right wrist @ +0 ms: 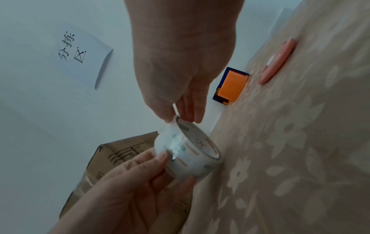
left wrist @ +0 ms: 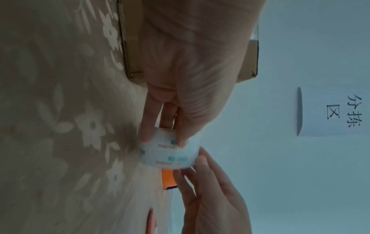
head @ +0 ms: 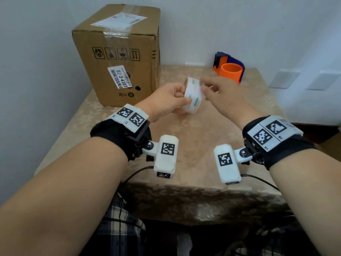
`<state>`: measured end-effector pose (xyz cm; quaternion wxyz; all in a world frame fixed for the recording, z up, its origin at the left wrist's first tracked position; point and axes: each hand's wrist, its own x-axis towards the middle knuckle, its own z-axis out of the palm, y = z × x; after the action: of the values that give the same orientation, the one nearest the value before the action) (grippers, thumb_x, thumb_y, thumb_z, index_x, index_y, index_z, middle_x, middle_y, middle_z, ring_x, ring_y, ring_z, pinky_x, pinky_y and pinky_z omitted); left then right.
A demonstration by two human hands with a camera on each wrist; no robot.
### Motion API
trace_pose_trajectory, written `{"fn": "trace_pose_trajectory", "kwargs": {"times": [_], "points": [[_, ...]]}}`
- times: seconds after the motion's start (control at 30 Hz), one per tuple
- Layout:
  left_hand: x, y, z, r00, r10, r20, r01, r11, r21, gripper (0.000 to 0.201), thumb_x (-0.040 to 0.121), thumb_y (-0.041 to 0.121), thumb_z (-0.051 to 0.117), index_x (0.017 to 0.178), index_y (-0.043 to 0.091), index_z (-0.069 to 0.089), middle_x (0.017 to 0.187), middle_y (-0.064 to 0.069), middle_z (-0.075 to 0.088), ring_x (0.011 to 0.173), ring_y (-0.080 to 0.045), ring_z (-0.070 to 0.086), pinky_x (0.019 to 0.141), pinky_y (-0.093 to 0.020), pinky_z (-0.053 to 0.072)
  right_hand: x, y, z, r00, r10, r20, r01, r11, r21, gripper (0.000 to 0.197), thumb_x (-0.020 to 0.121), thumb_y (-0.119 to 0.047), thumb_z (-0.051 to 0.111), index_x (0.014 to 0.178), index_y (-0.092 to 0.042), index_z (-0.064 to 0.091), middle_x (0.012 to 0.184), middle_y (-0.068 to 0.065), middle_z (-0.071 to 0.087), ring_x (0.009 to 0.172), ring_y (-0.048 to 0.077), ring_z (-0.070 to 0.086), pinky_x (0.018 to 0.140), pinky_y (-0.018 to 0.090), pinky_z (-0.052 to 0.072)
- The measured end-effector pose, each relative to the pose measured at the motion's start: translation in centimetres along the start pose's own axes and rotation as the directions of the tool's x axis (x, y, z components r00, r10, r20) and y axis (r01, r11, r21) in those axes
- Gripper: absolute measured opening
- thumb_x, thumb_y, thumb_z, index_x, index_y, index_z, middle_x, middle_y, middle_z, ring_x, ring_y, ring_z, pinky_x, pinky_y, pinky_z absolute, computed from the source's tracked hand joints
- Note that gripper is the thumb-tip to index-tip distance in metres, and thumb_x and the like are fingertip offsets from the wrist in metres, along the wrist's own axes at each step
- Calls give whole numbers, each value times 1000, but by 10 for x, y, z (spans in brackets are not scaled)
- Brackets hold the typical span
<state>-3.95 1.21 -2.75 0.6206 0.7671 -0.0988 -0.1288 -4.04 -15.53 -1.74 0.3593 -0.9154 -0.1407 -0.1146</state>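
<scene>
A roll of clear packing tape (head: pixel 192 97) with green and orange print is held above the table, to the right of the cardboard box (head: pixel 118 58). My left hand (head: pixel 184 103) grips the roll from the left, thumb and fingers curled round its band. My right hand (head: pixel 203 87) comes in from the right. In the right wrist view its thumb and fingertips (right wrist: pixel 190 118) pinch the upper rim of the roll (right wrist: pixel 190 152). The left wrist view shows the blurred roll (left wrist: pixel 170 155) between both hands. Whether a loose tape end is lifted I cannot tell.
The table (head: pixel 203 135) carries a beige flowered cloth. An orange and blue tape dispenser (head: pixel 229 69) stands at its back right by the wall. A pink utility knife (right wrist: pixel 278 61) lies on the cloth near it. A handwritten paper sign (right wrist: pixel 80 52) hangs on the wall.
</scene>
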Motion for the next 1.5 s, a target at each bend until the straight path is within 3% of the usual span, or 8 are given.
{"fn": "trace_pose_trajectory", "kwargs": {"times": [0.3, 0.4, 0.6, 0.77, 1.0, 1.17, 1.3, 1.5], "points": [[9, 0, 21, 981, -10, -192, 3, 999, -35, 12, 91, 3, 57, 103, 1, 54, 83, -12, 63, 84, -23, 65, 61, -26, 59, -2, 3, 7, 996, -84, -19, 78, 974, -211, 22, 90, -6, 47, 94, -4, 69, 84, 17, 71, 80, 35, 64, 72, 46, 52], [10, 1, 22, 980, -23, -197, 10, 998, -70, 12, 91, 3, 57, 102, 0, 54, 84, -9, 63, 81, -19, 64, 54, -21, 58, -2, 3, 7, 995, -67, -70, 51, 977, -205, 23, 91, -6, 51, 102, -2, 70, 97, 17, 73, 90, 32, 65, 82, 46, 52], [11, -1, 20, 985, -16, -174, 7, 999, -48, 4, 90, 3, 57, 89, 6, 56, 77, -3, 63, 81, -15, 64, 57, -20, 59, 3, 4, 4, 994, 33, -100, -45, 992, -120, 17, 90, -10, 59, 103, -5, 69, 100, 10, 71, 86, 17, 60, 79, 24, 46], [10, -1, 19, 993, 17, -116, -15, 1000, 21, 8, 90, 1, 56, 96, 7, 55, 74, -1, 63, 82, -15, 65, 65, -25, 60, 5, 3, 2, 993, 110, -37, -114, 985, -127, 13, 92, -10, 53, 99, -6, 64, 95, 9, 64, 84, 20, 55, 66, 24, 40], [15, 2, 22, 976, 74, -203, -20, 966, 258, 21, 90, 9, 57, 109, 0, 57, 102, -17, 71, 96, -27, 68, 73, -35, 58, 5, 4, 4, 986, 133, 100, -104, 962, -253, 17, 98, -14, 43, 103, -6, 57, 94, 7, 55, 78, 18, 49, 52, 21, 30], [16, 0, 20, 972, 61, -229, -17, 981, 191, 22, 90, 7, 58, 109, -2, 58, 99, -17, 70, 93, -28, 67, 72, -35, 55, 6, 6, 4, 998, 57, -8, -57, 987, -152, 11, 93, -13, 53, 96, -7, 62, 98, 6, 57, 84, 13, 48, 68, 20, 36], [16, -1, 18, 972, 53, -230, -23, 991, 132, 13, 89, 7, 60, 100, 1, 58, 87, -15, 66, 87, -26, 65, 65, -32, 56, 3, 7, 6, 997, 43, -69, -42, 999, 28, 35, 84, -18, 68, 115, -8, 57, 102, 7, 59, 82, 11, 54, 66, 10, 42], [16, 0, 18, 977, 54, -207, -22, 988, 155, 28, 87, 12, 64, 105, -7, 58, 82, -19, 64, 84, -28, 65, 66, -35, 56, 4, 9, 7, 997, -22, -76, 13, 993, -119, 35, 83, -25, 69, 115, -10, 65, 111, 11, 61, 85, 9, 52, 77, 18, 39]]}}
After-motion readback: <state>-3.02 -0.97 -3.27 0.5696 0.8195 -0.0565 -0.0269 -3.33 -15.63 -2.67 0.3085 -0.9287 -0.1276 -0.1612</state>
